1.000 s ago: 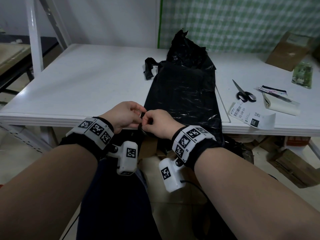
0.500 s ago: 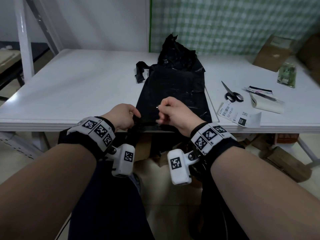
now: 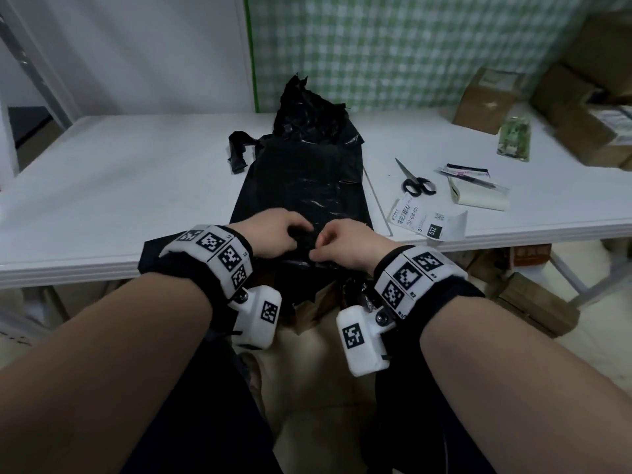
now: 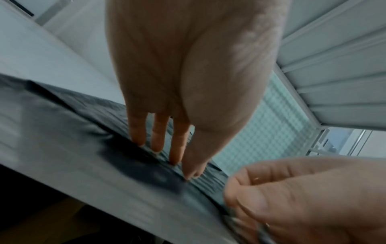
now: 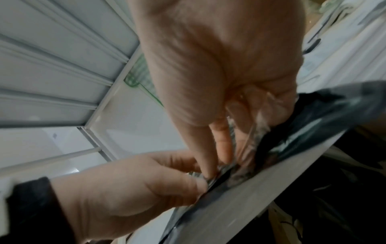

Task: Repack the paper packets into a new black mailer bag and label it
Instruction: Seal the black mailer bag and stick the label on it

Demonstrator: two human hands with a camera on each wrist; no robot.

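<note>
Item: flat glossy black plastic mailer bag [image 3: 301, 196], lying lengthwise at table centre on the white rectangular table [image 3: 119, 186], its near mouth edge overhanging the front rim at 6 o'clock; paper packets not visible, presumably inside

Left hand [image 3: 270, 236]: fingers fairly straight, tips pressed onto the bag's folded mouth edge

Right hand [image 3: 345, 244]: thumb and forefinger pinching a thin clear strip [image 5: 253, 132] at that same edge, likely the seal liner

Adjacent: white printed shipping label [image 3: 429, 220] at 3 o'clock of the bag, black-handled scissors [image 3: 415, 183] just beyond it, crumpled black plastic bag [image 3: 307, 114] at 12 o'clock

Risks, as judged: liner could tear short if pulled at an angle; adhesive could catch a wrinkle and seal crooked; the overhanging end could slide off the rim should the left hand lift
</note>
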